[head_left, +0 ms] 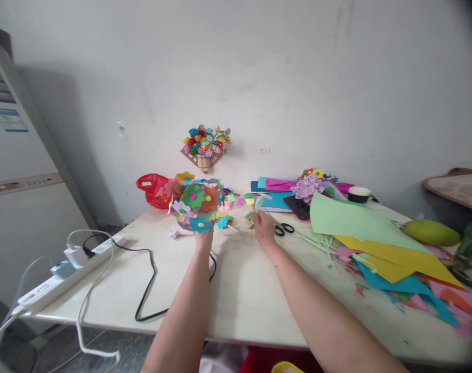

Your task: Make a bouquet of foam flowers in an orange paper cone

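Clutching a bouquet (193, 196), the left hand (204, 238) sits apart from the right hand (263, 228), whose grip is unclear; flowers (208, 139) fill a basket (204, 163) beyond the tabletop's (247, 305) far edge; open room fronts the near edge.

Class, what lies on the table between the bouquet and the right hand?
The head view shows a blue flower, a pale stem and, just behind, a yellow piece.

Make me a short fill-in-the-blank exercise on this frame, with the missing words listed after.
1. The left hand holds a bouquet of colorful ____.
2. Beside the right hand lie scissors with ____ handles.
3. The plastic bag near the bouquet is ____.
4. Directly under the light green sheet lies a ____ sheet.

Missing words: flowers; black; red; yellow.
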`<act>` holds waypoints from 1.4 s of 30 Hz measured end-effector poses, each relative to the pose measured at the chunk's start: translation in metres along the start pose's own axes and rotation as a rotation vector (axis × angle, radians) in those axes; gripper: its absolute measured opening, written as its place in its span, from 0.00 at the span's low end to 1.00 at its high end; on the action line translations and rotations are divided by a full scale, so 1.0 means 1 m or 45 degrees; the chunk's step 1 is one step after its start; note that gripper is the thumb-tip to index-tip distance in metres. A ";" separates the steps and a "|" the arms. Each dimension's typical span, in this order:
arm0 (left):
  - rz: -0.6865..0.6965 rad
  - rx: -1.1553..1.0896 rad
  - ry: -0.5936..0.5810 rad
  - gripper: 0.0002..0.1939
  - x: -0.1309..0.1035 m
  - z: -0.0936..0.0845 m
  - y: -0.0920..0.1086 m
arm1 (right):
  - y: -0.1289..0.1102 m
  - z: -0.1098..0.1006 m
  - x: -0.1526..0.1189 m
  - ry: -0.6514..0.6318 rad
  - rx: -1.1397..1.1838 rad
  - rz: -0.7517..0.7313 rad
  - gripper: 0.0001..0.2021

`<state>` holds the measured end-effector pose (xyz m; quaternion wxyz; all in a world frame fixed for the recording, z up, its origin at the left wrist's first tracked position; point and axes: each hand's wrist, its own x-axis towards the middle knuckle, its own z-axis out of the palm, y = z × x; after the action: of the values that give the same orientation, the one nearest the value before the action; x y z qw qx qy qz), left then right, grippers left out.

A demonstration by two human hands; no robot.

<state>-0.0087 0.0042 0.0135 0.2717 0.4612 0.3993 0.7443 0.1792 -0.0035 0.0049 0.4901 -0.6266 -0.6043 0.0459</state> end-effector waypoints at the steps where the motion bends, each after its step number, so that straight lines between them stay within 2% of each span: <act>1: 0.016 0.035 0.018 0.12 0.000 0.001 0.000 | 0.003 -0.002 0.002 0.021 0.079 0.031 0.16; 8: -0.041 0.079 0.063 0.21 -0.005 0.010 0.004 | 0.027 0.000 0.014 -0.029 0.437 0.232 0.15; 12: -0.140 0.157 0.014 0.21 -0.008 0.012 0.005 | 0.025 -0.002 0.014 -0.140 0.640 0.338 0.12; 16: -0.194 0.149 0.014 0.23 -0.010 0.015 0.005 | 0.022 -0.008 0.014 -0.161 0.799 0.456 0.07; 21: -0.231 0.054 -0.018 0.24 -0.012 0.016 0.005 | 0.023 -0.009 0.014 -0.199 0.777 0.511 0.05; 28: -0.232 0.005 0.017 0.24 -0.013 0.016 0.003 | 0.023 0.014 0.013 -0.334 0.554 0.520 0.08; 31: -0.248 0.014 0.023 0.24 -0.013 0.016 0.003 | 0.020 0.012 0.012 -0.300 0.269 0.400 0.11; 34: -0.255 0.016 0.027 0.24 -0.013 0.016 0.004 | 0.009 0.005 0.008 -0.152 -0.290 0.080 0.12; 36: -0.254 0.017 0.032 0.24 -0.012 0.016 0.005 | 0.000 0.004 0.004 -0.137 -0.492 -0.100 0.11; 42: -0.244 0.006 0.058 0.24 -0.011 0.013 0.003 | -0.027 0.033 -0.006 -0.453 -0.643 -0.450 0.17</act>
<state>0.0071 -0.0016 0.0144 0.3314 0.4045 0.4494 0.7243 0.1373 0.0045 0.0024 0.2073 -0.5959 -0.7715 -0.0820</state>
